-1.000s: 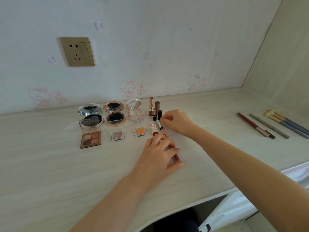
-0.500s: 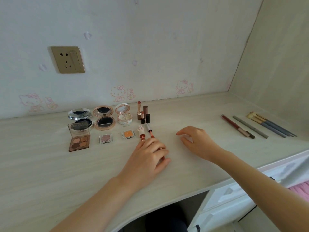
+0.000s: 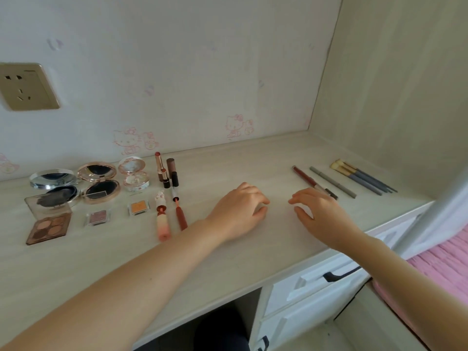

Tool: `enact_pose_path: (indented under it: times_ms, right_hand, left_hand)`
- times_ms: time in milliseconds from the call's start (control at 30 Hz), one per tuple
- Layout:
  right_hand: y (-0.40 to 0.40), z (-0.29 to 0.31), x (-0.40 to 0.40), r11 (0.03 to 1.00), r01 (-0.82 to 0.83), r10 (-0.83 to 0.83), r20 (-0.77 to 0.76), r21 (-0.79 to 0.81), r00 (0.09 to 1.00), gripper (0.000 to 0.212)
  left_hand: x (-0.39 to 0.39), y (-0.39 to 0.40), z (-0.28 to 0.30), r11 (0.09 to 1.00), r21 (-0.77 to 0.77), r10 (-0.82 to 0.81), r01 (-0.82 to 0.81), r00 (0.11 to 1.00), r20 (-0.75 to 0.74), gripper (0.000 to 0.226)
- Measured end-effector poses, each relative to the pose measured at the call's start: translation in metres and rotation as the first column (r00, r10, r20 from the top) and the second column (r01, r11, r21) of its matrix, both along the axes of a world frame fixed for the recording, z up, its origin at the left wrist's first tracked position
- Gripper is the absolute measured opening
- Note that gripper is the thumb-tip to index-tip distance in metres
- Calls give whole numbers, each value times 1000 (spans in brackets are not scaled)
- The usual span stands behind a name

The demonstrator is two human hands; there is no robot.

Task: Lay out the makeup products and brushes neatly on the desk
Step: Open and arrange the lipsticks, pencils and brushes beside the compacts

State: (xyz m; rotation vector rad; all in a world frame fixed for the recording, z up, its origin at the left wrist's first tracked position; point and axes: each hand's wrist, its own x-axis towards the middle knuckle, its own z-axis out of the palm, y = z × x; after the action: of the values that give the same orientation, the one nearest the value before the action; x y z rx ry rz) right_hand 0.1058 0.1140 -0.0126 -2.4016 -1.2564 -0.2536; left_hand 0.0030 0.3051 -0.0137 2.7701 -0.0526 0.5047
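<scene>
Head view, read left to right. On the wall at far left sits a brass-coloured socket plate (image 3: pixel 26 86). Below it, on the pale wood-grain desk (image 3: pixel 228 259), the makeup stands in a block: a silver compact (image 3: pixel 54 184) opened with its mirror up, a four-pan eyeshadow palette (image 3: pixel 48 225) with its clear lid raised just in front of it, a rose-gold compact (image 3: pixel 99 182), and a small floral compact (image 3: pixel 133 176), both also opened. In front of these lie two single shadow pans, one mauve (image 3: pixel 98 217) and one orange (image 3: pixel 138 207). Next come three upright lipsticks (image 3: pixel 166 171) near the wall, then two lip-gloss tubes (image 3: pixel 170 214) lying side by side, pointing towards you.

Your left hand (image 3: pixel 240 211) rests palm down on bare desk to the right of the tubes; its grip is loose, fingers gently curled and holding nothing. Your right hand (image 3: pixel 319 211) hovers just beside it, fingers spread and lightly bent, thumb apart, also holding nothing; its knuckles lie near the end of the red pencil.

Beyond the right hand, four slim tools lie in a slanted row, well apart from the block: a red lip pencil (image 3: pixel 307 179), a grey pencil (image 3: pixel 331 181), and two gold-ferruled brushes (image 3: pixel 359 176) touching each other. White drawers (image 3: pixel 311 297) sit under the desk edge, with a pink textured surface (image 3: pixel 443 264) at far right.
</scene>
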Motion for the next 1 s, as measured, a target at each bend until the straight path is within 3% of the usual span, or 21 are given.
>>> enact_pose_path:
  times_ms: [333,467,600,700,1000]
  right_hand:
    - [-33,-12,50,954,293,-294,4,64,956,27]
    - [-29,-12,58,941,335,-334,-19,51,942,30]
    - [-27,-15,60,948,317,-318,20,42,948,31]
    - [-26,-17,60,950,306,-308,40,63,950,30]
    - [-24,-21,56,946,306,-322,197,105,926,20]
  left_hand:
    - [113,-25,-2,984,-157,61,-81,990,-126,41]
    - [143,-30,2,957,-241,113,-162,972,-205,48]
    - [161,-34,2,958,-202,125,-205,929,-349,50]
    - [164,-34,2,961,-175,148,-214,933,-328,49]
    - [145,-21,-2,909,-358,163,-215,972,-172,47]
